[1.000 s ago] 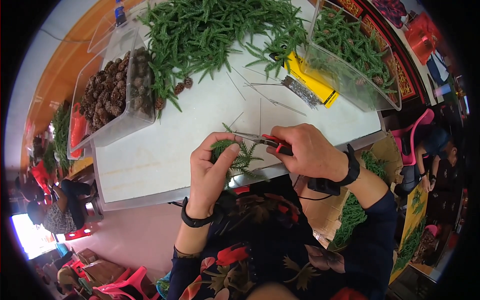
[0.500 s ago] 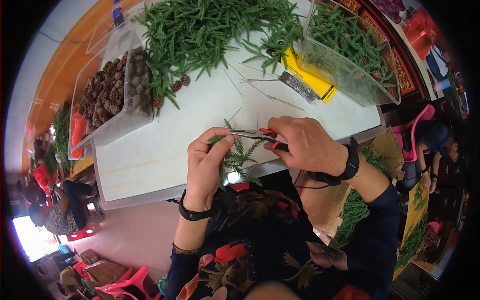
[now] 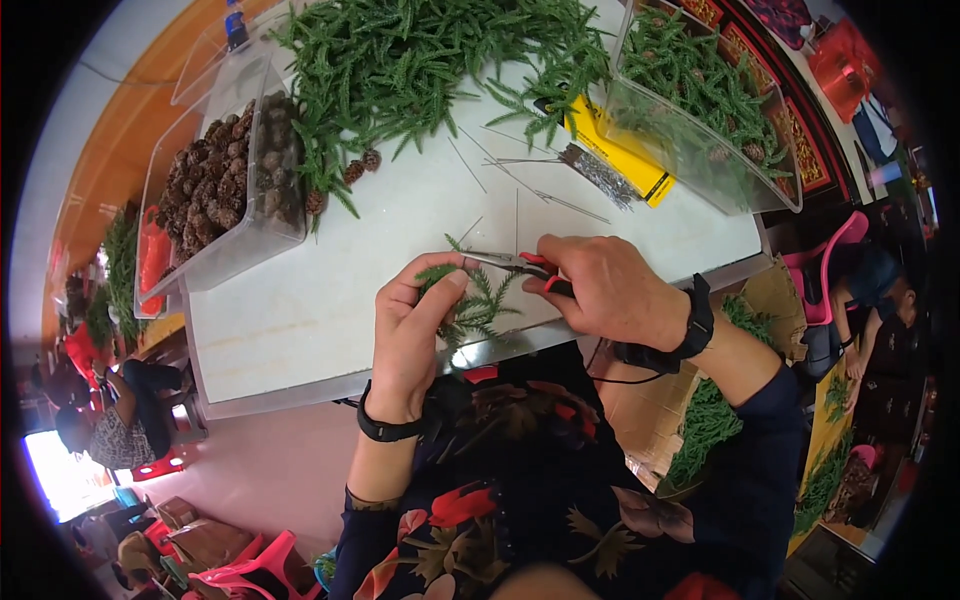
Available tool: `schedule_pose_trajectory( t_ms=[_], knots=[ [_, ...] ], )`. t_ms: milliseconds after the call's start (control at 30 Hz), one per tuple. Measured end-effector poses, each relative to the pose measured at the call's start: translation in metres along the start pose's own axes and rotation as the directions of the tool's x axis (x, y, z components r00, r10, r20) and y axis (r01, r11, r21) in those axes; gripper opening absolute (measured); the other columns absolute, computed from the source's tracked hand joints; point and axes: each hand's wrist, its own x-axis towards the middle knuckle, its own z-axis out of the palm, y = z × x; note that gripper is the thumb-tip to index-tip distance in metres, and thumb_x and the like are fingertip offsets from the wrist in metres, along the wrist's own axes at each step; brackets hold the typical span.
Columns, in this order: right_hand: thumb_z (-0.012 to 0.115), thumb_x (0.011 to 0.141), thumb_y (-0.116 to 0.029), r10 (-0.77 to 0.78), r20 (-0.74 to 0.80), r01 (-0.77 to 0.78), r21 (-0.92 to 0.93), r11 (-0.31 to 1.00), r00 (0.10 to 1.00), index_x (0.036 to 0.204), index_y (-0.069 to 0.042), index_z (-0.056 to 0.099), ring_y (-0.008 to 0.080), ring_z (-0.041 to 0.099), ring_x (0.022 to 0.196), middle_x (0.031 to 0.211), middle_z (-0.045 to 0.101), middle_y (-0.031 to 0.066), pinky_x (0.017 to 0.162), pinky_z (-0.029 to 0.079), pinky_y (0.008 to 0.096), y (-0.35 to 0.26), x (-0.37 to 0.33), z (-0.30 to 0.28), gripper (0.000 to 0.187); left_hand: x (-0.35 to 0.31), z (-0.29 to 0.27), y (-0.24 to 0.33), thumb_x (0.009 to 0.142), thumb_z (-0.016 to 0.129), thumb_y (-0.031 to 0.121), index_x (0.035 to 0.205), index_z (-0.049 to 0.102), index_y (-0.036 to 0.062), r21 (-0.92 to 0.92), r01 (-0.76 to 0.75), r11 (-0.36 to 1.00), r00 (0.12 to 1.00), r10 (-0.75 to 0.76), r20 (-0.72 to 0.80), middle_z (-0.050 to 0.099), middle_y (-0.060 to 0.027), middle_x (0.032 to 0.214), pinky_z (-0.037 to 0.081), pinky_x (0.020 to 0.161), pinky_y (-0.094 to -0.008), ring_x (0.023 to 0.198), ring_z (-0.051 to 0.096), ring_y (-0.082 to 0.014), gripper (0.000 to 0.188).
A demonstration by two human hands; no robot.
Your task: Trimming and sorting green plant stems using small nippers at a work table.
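My left hand [image 3: 407,318] pinches a green artificial pine sprig [image 3: 484,306] near the table's front edge. Its needled branches spread out to the right of my fingers. My right hand [image 3: 612,290] is closed round the red-and-black handles of a pair of pliers [image 3: 500,259]. The jaws point left and reach the sprig by my left fingertips; what they grip there is too small to make out. Beyond my hands, loose thin wires [image 3: 517,220] lie on the white table [image 3: 290,330].
A clear bin of pine cones [image 3: 215,175] stands at the left. Green sprigs [image 3: 400,70] are heaped at the back. A yellow packet [image 3: 620,155] and a wire bundle [image 3: 597,172] lie near a clear bin of sprigs [image 3: 700,95]. Other people [image 3: 110,410] sit at both sides.
The pliers' jaws have turned and risen slightly at the sprig, and the handles sit a little lower. The sprig's branches have tilted slightly. Both hands stay almost in place.
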Motion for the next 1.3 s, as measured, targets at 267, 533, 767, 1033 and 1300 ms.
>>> schedule_pose_trajectory(
  t_ms=[267, 533, 767, 1033, 1300],
  knots=[
    [0.062, 0.081, -0.012, -0.157, -0.108, -0.007, -0.844, 0.536, 0.982, 0.086, -0.008, 0.051, 0.0224, 0.053, 0.059, 0.076, 0.047, 0.0060, 0.050, 0.045, 0.0347, -0.008, 0.009, -0.008, 0.013, 0.007, 0.007, -0.009, 0.088, 0.060, 0.005, 0.105, 0.064, -0.0034, -0.171, 0.099, 0.980, 0.995, -0.095, 0.028, 0.057, 0.0016, 0.076, 0.037, 0.060, -0.0196, 0.065, 0.046, -0.0059, 0.019],
    [0.060, 0.085, -0.015, -0.105, -0.087, 0.001, -0.764, 0.645, 0.991, 0.089, -0.006, 0.050, 0.0225, 0.050, 0.058, 0.073, 0.048, 0.0059, 0.054, 0.042, 0.0368, -0.029, 0.010, -0.020, 0.014, 0.005, 0.011, -0.015, 0.089, 0.057, 0.006, 0.105, 0.062, -0.0035, -0.194, -0.009, 0.981, 0.996, -0.009, -0.089, 0.055, 0.0004, 0.078, 0.039, 0.062, -0.0222, 0.067, 0.047, -0.0079, 0.019],
    [0.063, 0.088, -0.023, 0.173, 0.224, -0.183, 0.025, 0.983, 0.959, 0.095, -0.001, 0.053, 0.0254, 0.057, 0.067, 0.077, 0.060, 0.0097, 0.063, 0.045, 0.0363, -0.019, 0.011, -0.029, 0.025, -0.006, 0.008, -0.003, 0.088, 0.061, 0.004, 0.108, 0.061, 0.0003, 0.047, -0.154, 0.987, 0.979, 0.159, -0.127, 0.058, 0.0018, 0.081, 0.038, 0.062, -0.0197, 0.067, 0.047, -0.0055, 0.020],
    [0.063, 0.090, -0.027, 0.188, 0.510, -0.337, 0.218, 0.916, 0.839, 0.098, -0.002, 0.056, 0.0201, 0.057, 0.074, 0.081, 0.062, 0.0093, 0.071, 0.046, 0.0320, -0.023, 0.020, -0.033, 0.027, -0.010, 0.003, -0.001, 0.090, 0.058, 0.003, 0.106, 0.059, 0.0003, -0.019, -0.142, 0.990, 0.988, 0.141, -0.064, 0.060, 0.0029, 0.084, 0.042, 0.071, -0.0188, 0.075, 0.050, -0.0039, 0.017],
    [0.061, 0.092, -0.028, 0.181, 0.624, -0.409, 0.244, 0.879, 0.760, 0.099, -0.004, 0.056, 0.0162, 0.053, 0.078, 0.084, 0.059, 0.0059, 0.076, 0.044, 0.0302, -0.020, 0.020, -0.032, 0.026, -0.010, 0.007, -0.005, 0.091, 0.056, 0.003, 0.103, 0.058, 0.0009, 0.245, -0.211, 0.946, 0.968, 0.236, -0.080, 0.053, 0.0042, 0.080, 0.039, 0.062, -0.0215, 0.070, 0.044, -0.0035, 0.012]
  ],
)
